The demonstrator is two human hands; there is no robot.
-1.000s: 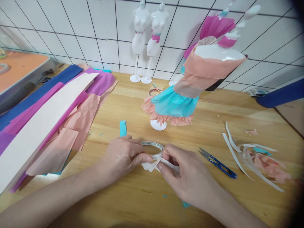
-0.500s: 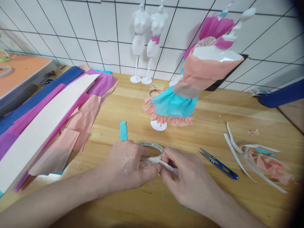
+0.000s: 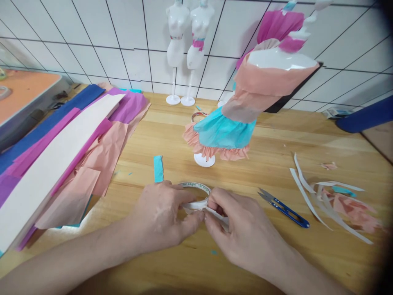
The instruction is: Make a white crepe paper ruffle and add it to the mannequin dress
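Observation:
A white roll of double-sided tape point(image 3: 196, 189) lies on the wooden table point(image 3: 276, 139) near its front edge. My left hand point(image 3: 161, 215) grips the roll's near side with thumb and fingers closed. My right hand point(image 3: 242, 235) pinches the white strip of tape point(image 3: 219, 216) that comes off the roll; the two thumbs nearly touch. Just beyond the roll stands a small mannequin in a turquoise and peach paper dress point(image 3: 227, 131). A short turquoise paper strip point(image 3: 158, 168) lies left of the roll.
Blue-handled snips point(image 3: 284, 208) lie right of my right hand. White backing strips and peach scraps point(image 3: 334, 200) litter the right side. Sheets of blue, purple, peach and white crepe paper point(image 3: 61, 151) cover the left. Two bare mannequins point(image 3: 186, 49) stand by the tiled wall.
My hands have closed in on each other over the tape; the loose crumpled end seen a second ago is now hidden between my fingers. The roll has stayed in place.

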